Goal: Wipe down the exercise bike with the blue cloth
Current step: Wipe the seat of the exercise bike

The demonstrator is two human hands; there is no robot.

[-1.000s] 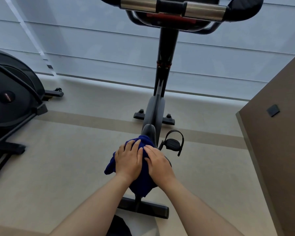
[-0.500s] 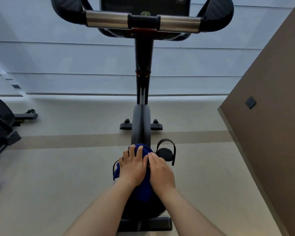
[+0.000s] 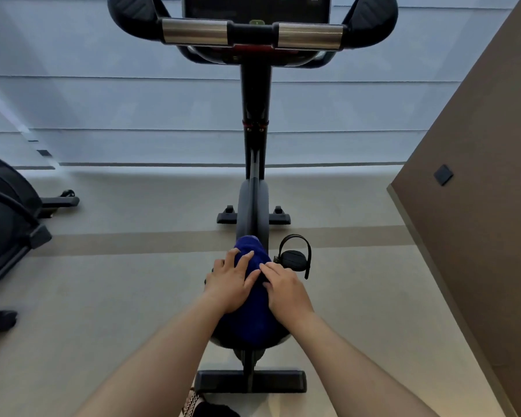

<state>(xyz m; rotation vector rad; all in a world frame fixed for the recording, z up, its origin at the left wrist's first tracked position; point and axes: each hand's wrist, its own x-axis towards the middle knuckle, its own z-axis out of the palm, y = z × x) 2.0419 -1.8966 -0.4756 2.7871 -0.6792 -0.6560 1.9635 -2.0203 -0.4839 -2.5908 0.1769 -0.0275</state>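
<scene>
Black blurry item with a pale chain-like strap (image 3: 193, 402) at the bottom edge, cut off, cannot tell what it is. Just past it, the flat black rear foot bar (image 3: 250, 382) of the black upright exercise bike (image 3: 253, 206) sits on the beige floor (image 3: 118, 296). Two bare forearms reach in from below. The deep blue fuzzy cloth (image 3: 254, 317) is draped over the bike's dark saddle (image 3: 220, 340), covering most of it, with only the saddle's rim showing.

The left hand (image 3: 232, 284) lies palm down on the cloth's left side, fingers (image 3: 243, 260) spread and nearly straight, gripping nothing. The right hand (image 3: 286, 291) presses the cloth's right side, fingers (image 3: 268, 267) extended and angled inward, not curled round it. The fingertips of the two hands almost meet.

Just right of the hands is a black pedal with a strap loop (image 3: 294, 257). Farther on, a grey flywheel housing (image 3: 248, 212), the front foot bar (image 3: 280, 218), then the black mast rising to the handlebar with two chrome grip sleeves (image 3: 194, 33) and a dark console screen (image 3: 254, 7).

At the left edge is part of another black exercise machine (image 3: 6, 224). On the right, a brown wall panel (image 3: 478, 221) carries a small dark square plate (image 3: 443, 175). Pale blue-grey blinds (image 3: 103, 100) cover the far side.
</scene>
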